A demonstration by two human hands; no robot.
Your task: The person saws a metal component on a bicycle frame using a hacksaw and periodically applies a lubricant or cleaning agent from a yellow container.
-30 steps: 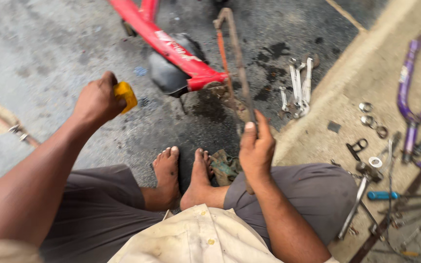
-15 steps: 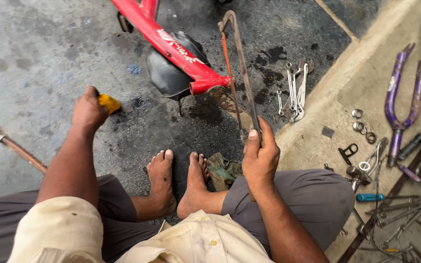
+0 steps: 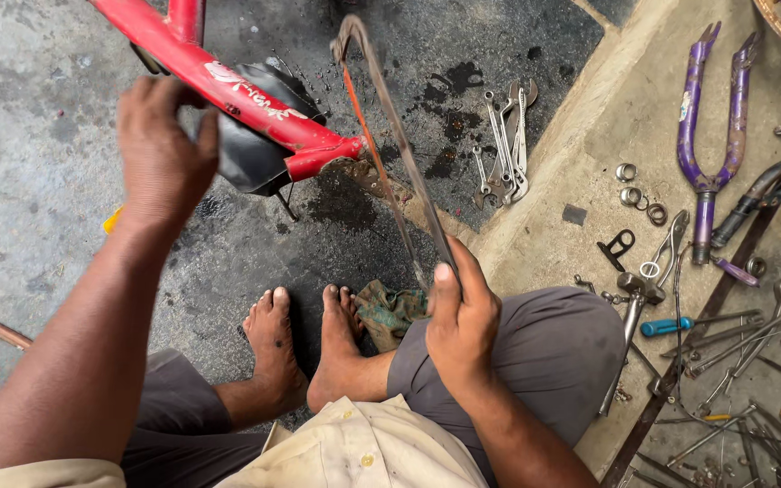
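Running off the top edge, the red painted metal bicycle frame is cut short; the left hand, which half a second ago held a small yellow object out to the left, now curls loosely against its tube. The right hand is clenched around the rusty metal-framed hacksaw, whose grip its fingers hide. No containers show.

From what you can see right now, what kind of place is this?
Probably a small bicycle repair shop at floor level. A red bicycle frame lies on oil-stained concrete, a set of wrenches beside it, and a purple bicycle fork among scattered tools.
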